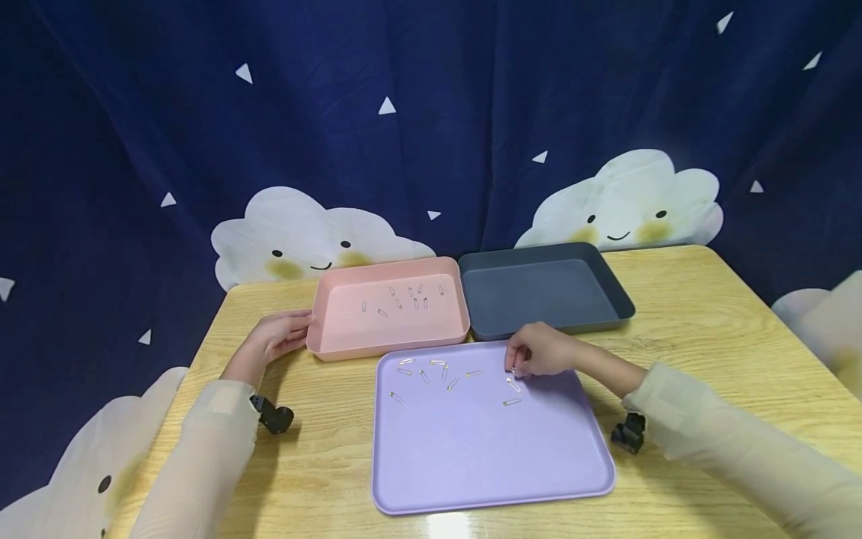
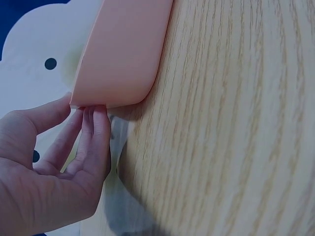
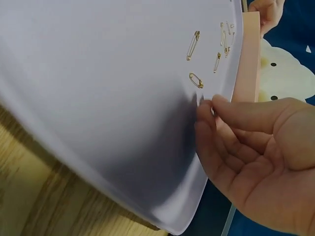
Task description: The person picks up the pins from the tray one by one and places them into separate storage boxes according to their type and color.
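My right hand is over the far right part of the lilac tray. Its thumb and fingertips pinch a small safety pin, mostly hidden between them. Just below lie two loose safety pins, one of them this gold-ended safety pin; several more are scattered at the tray's far left. My left hand is at the left end of the pink tray, nearly straight fingers touching its outer wall and the thumb at the rim. Several safety pins lie inside the pink tray.
A dark blue-grey tray stands right of the pink one, beyond the lilac tray. All three stand on a wood-grain table. A navy curtain with white clouds hangs behind the table.
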`<state>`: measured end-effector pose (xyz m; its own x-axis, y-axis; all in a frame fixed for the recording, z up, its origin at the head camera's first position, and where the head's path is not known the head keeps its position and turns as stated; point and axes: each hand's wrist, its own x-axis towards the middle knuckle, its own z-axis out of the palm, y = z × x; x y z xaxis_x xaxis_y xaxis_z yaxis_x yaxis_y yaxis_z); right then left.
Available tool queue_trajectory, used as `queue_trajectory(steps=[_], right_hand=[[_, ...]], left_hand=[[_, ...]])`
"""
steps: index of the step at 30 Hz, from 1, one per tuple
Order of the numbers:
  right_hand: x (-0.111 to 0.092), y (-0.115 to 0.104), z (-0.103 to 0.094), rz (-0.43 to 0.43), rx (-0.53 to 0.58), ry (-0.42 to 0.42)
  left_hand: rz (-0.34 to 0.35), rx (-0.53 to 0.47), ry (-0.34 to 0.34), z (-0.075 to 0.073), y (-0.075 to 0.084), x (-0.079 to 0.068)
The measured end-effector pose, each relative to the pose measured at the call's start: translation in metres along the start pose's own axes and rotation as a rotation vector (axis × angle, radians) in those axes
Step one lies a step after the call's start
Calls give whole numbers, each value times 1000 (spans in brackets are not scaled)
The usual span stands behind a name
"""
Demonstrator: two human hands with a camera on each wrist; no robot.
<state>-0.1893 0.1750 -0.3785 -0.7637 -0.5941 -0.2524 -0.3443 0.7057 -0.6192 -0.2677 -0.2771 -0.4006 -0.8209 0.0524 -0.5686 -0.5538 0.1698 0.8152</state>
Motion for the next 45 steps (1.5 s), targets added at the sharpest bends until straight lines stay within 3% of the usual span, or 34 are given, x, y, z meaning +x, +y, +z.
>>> queue_trajectory(steps=[12,25,36,45], right_hand=[[5,5,3,137,386,-55],[17,16,4,168,602,-98],[30,-2,1,136,644,-111],[44,-18,-2,117,602,-112]], left_hand=[[-14,-7,16,0,0,3],[-8,-6,-1,-2,1,0],[11,-24,-31,0,-2,1],[10,-21,-22,0,-2,1]])
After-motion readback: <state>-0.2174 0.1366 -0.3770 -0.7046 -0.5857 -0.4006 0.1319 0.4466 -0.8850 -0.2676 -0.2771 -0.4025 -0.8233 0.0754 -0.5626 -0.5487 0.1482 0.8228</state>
